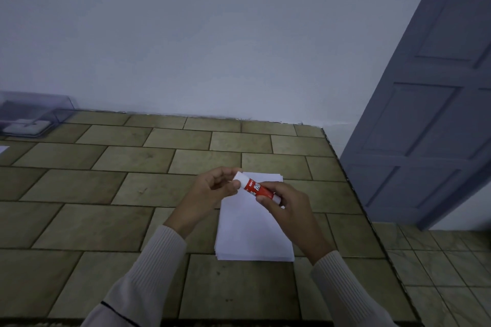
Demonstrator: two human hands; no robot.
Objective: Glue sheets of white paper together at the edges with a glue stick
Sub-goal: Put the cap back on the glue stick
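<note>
A stack of white paper sheets (pixel 252 231) lies on the tiled counter, right of centre. Above its far end I hold a red and white glue stick (pixel 256 188) with both hands. My right hand (pixel 287 207) grips the red body and lower end. My left hand (pixel 215 188) pinches the white cap at the upper end. The stick is tilted, cap up and to the left. Cream ribbed sleeves cover both forearms.
The tan tiled counter (pixel 132 194) ends at a right edge near the paper. A clear plastic box (pixel 32 114) sits at the far left by the wall. A grey panelled door (pixel 425 114) stands to the right, with tiled floor (pixel 451 273) below.
</note>
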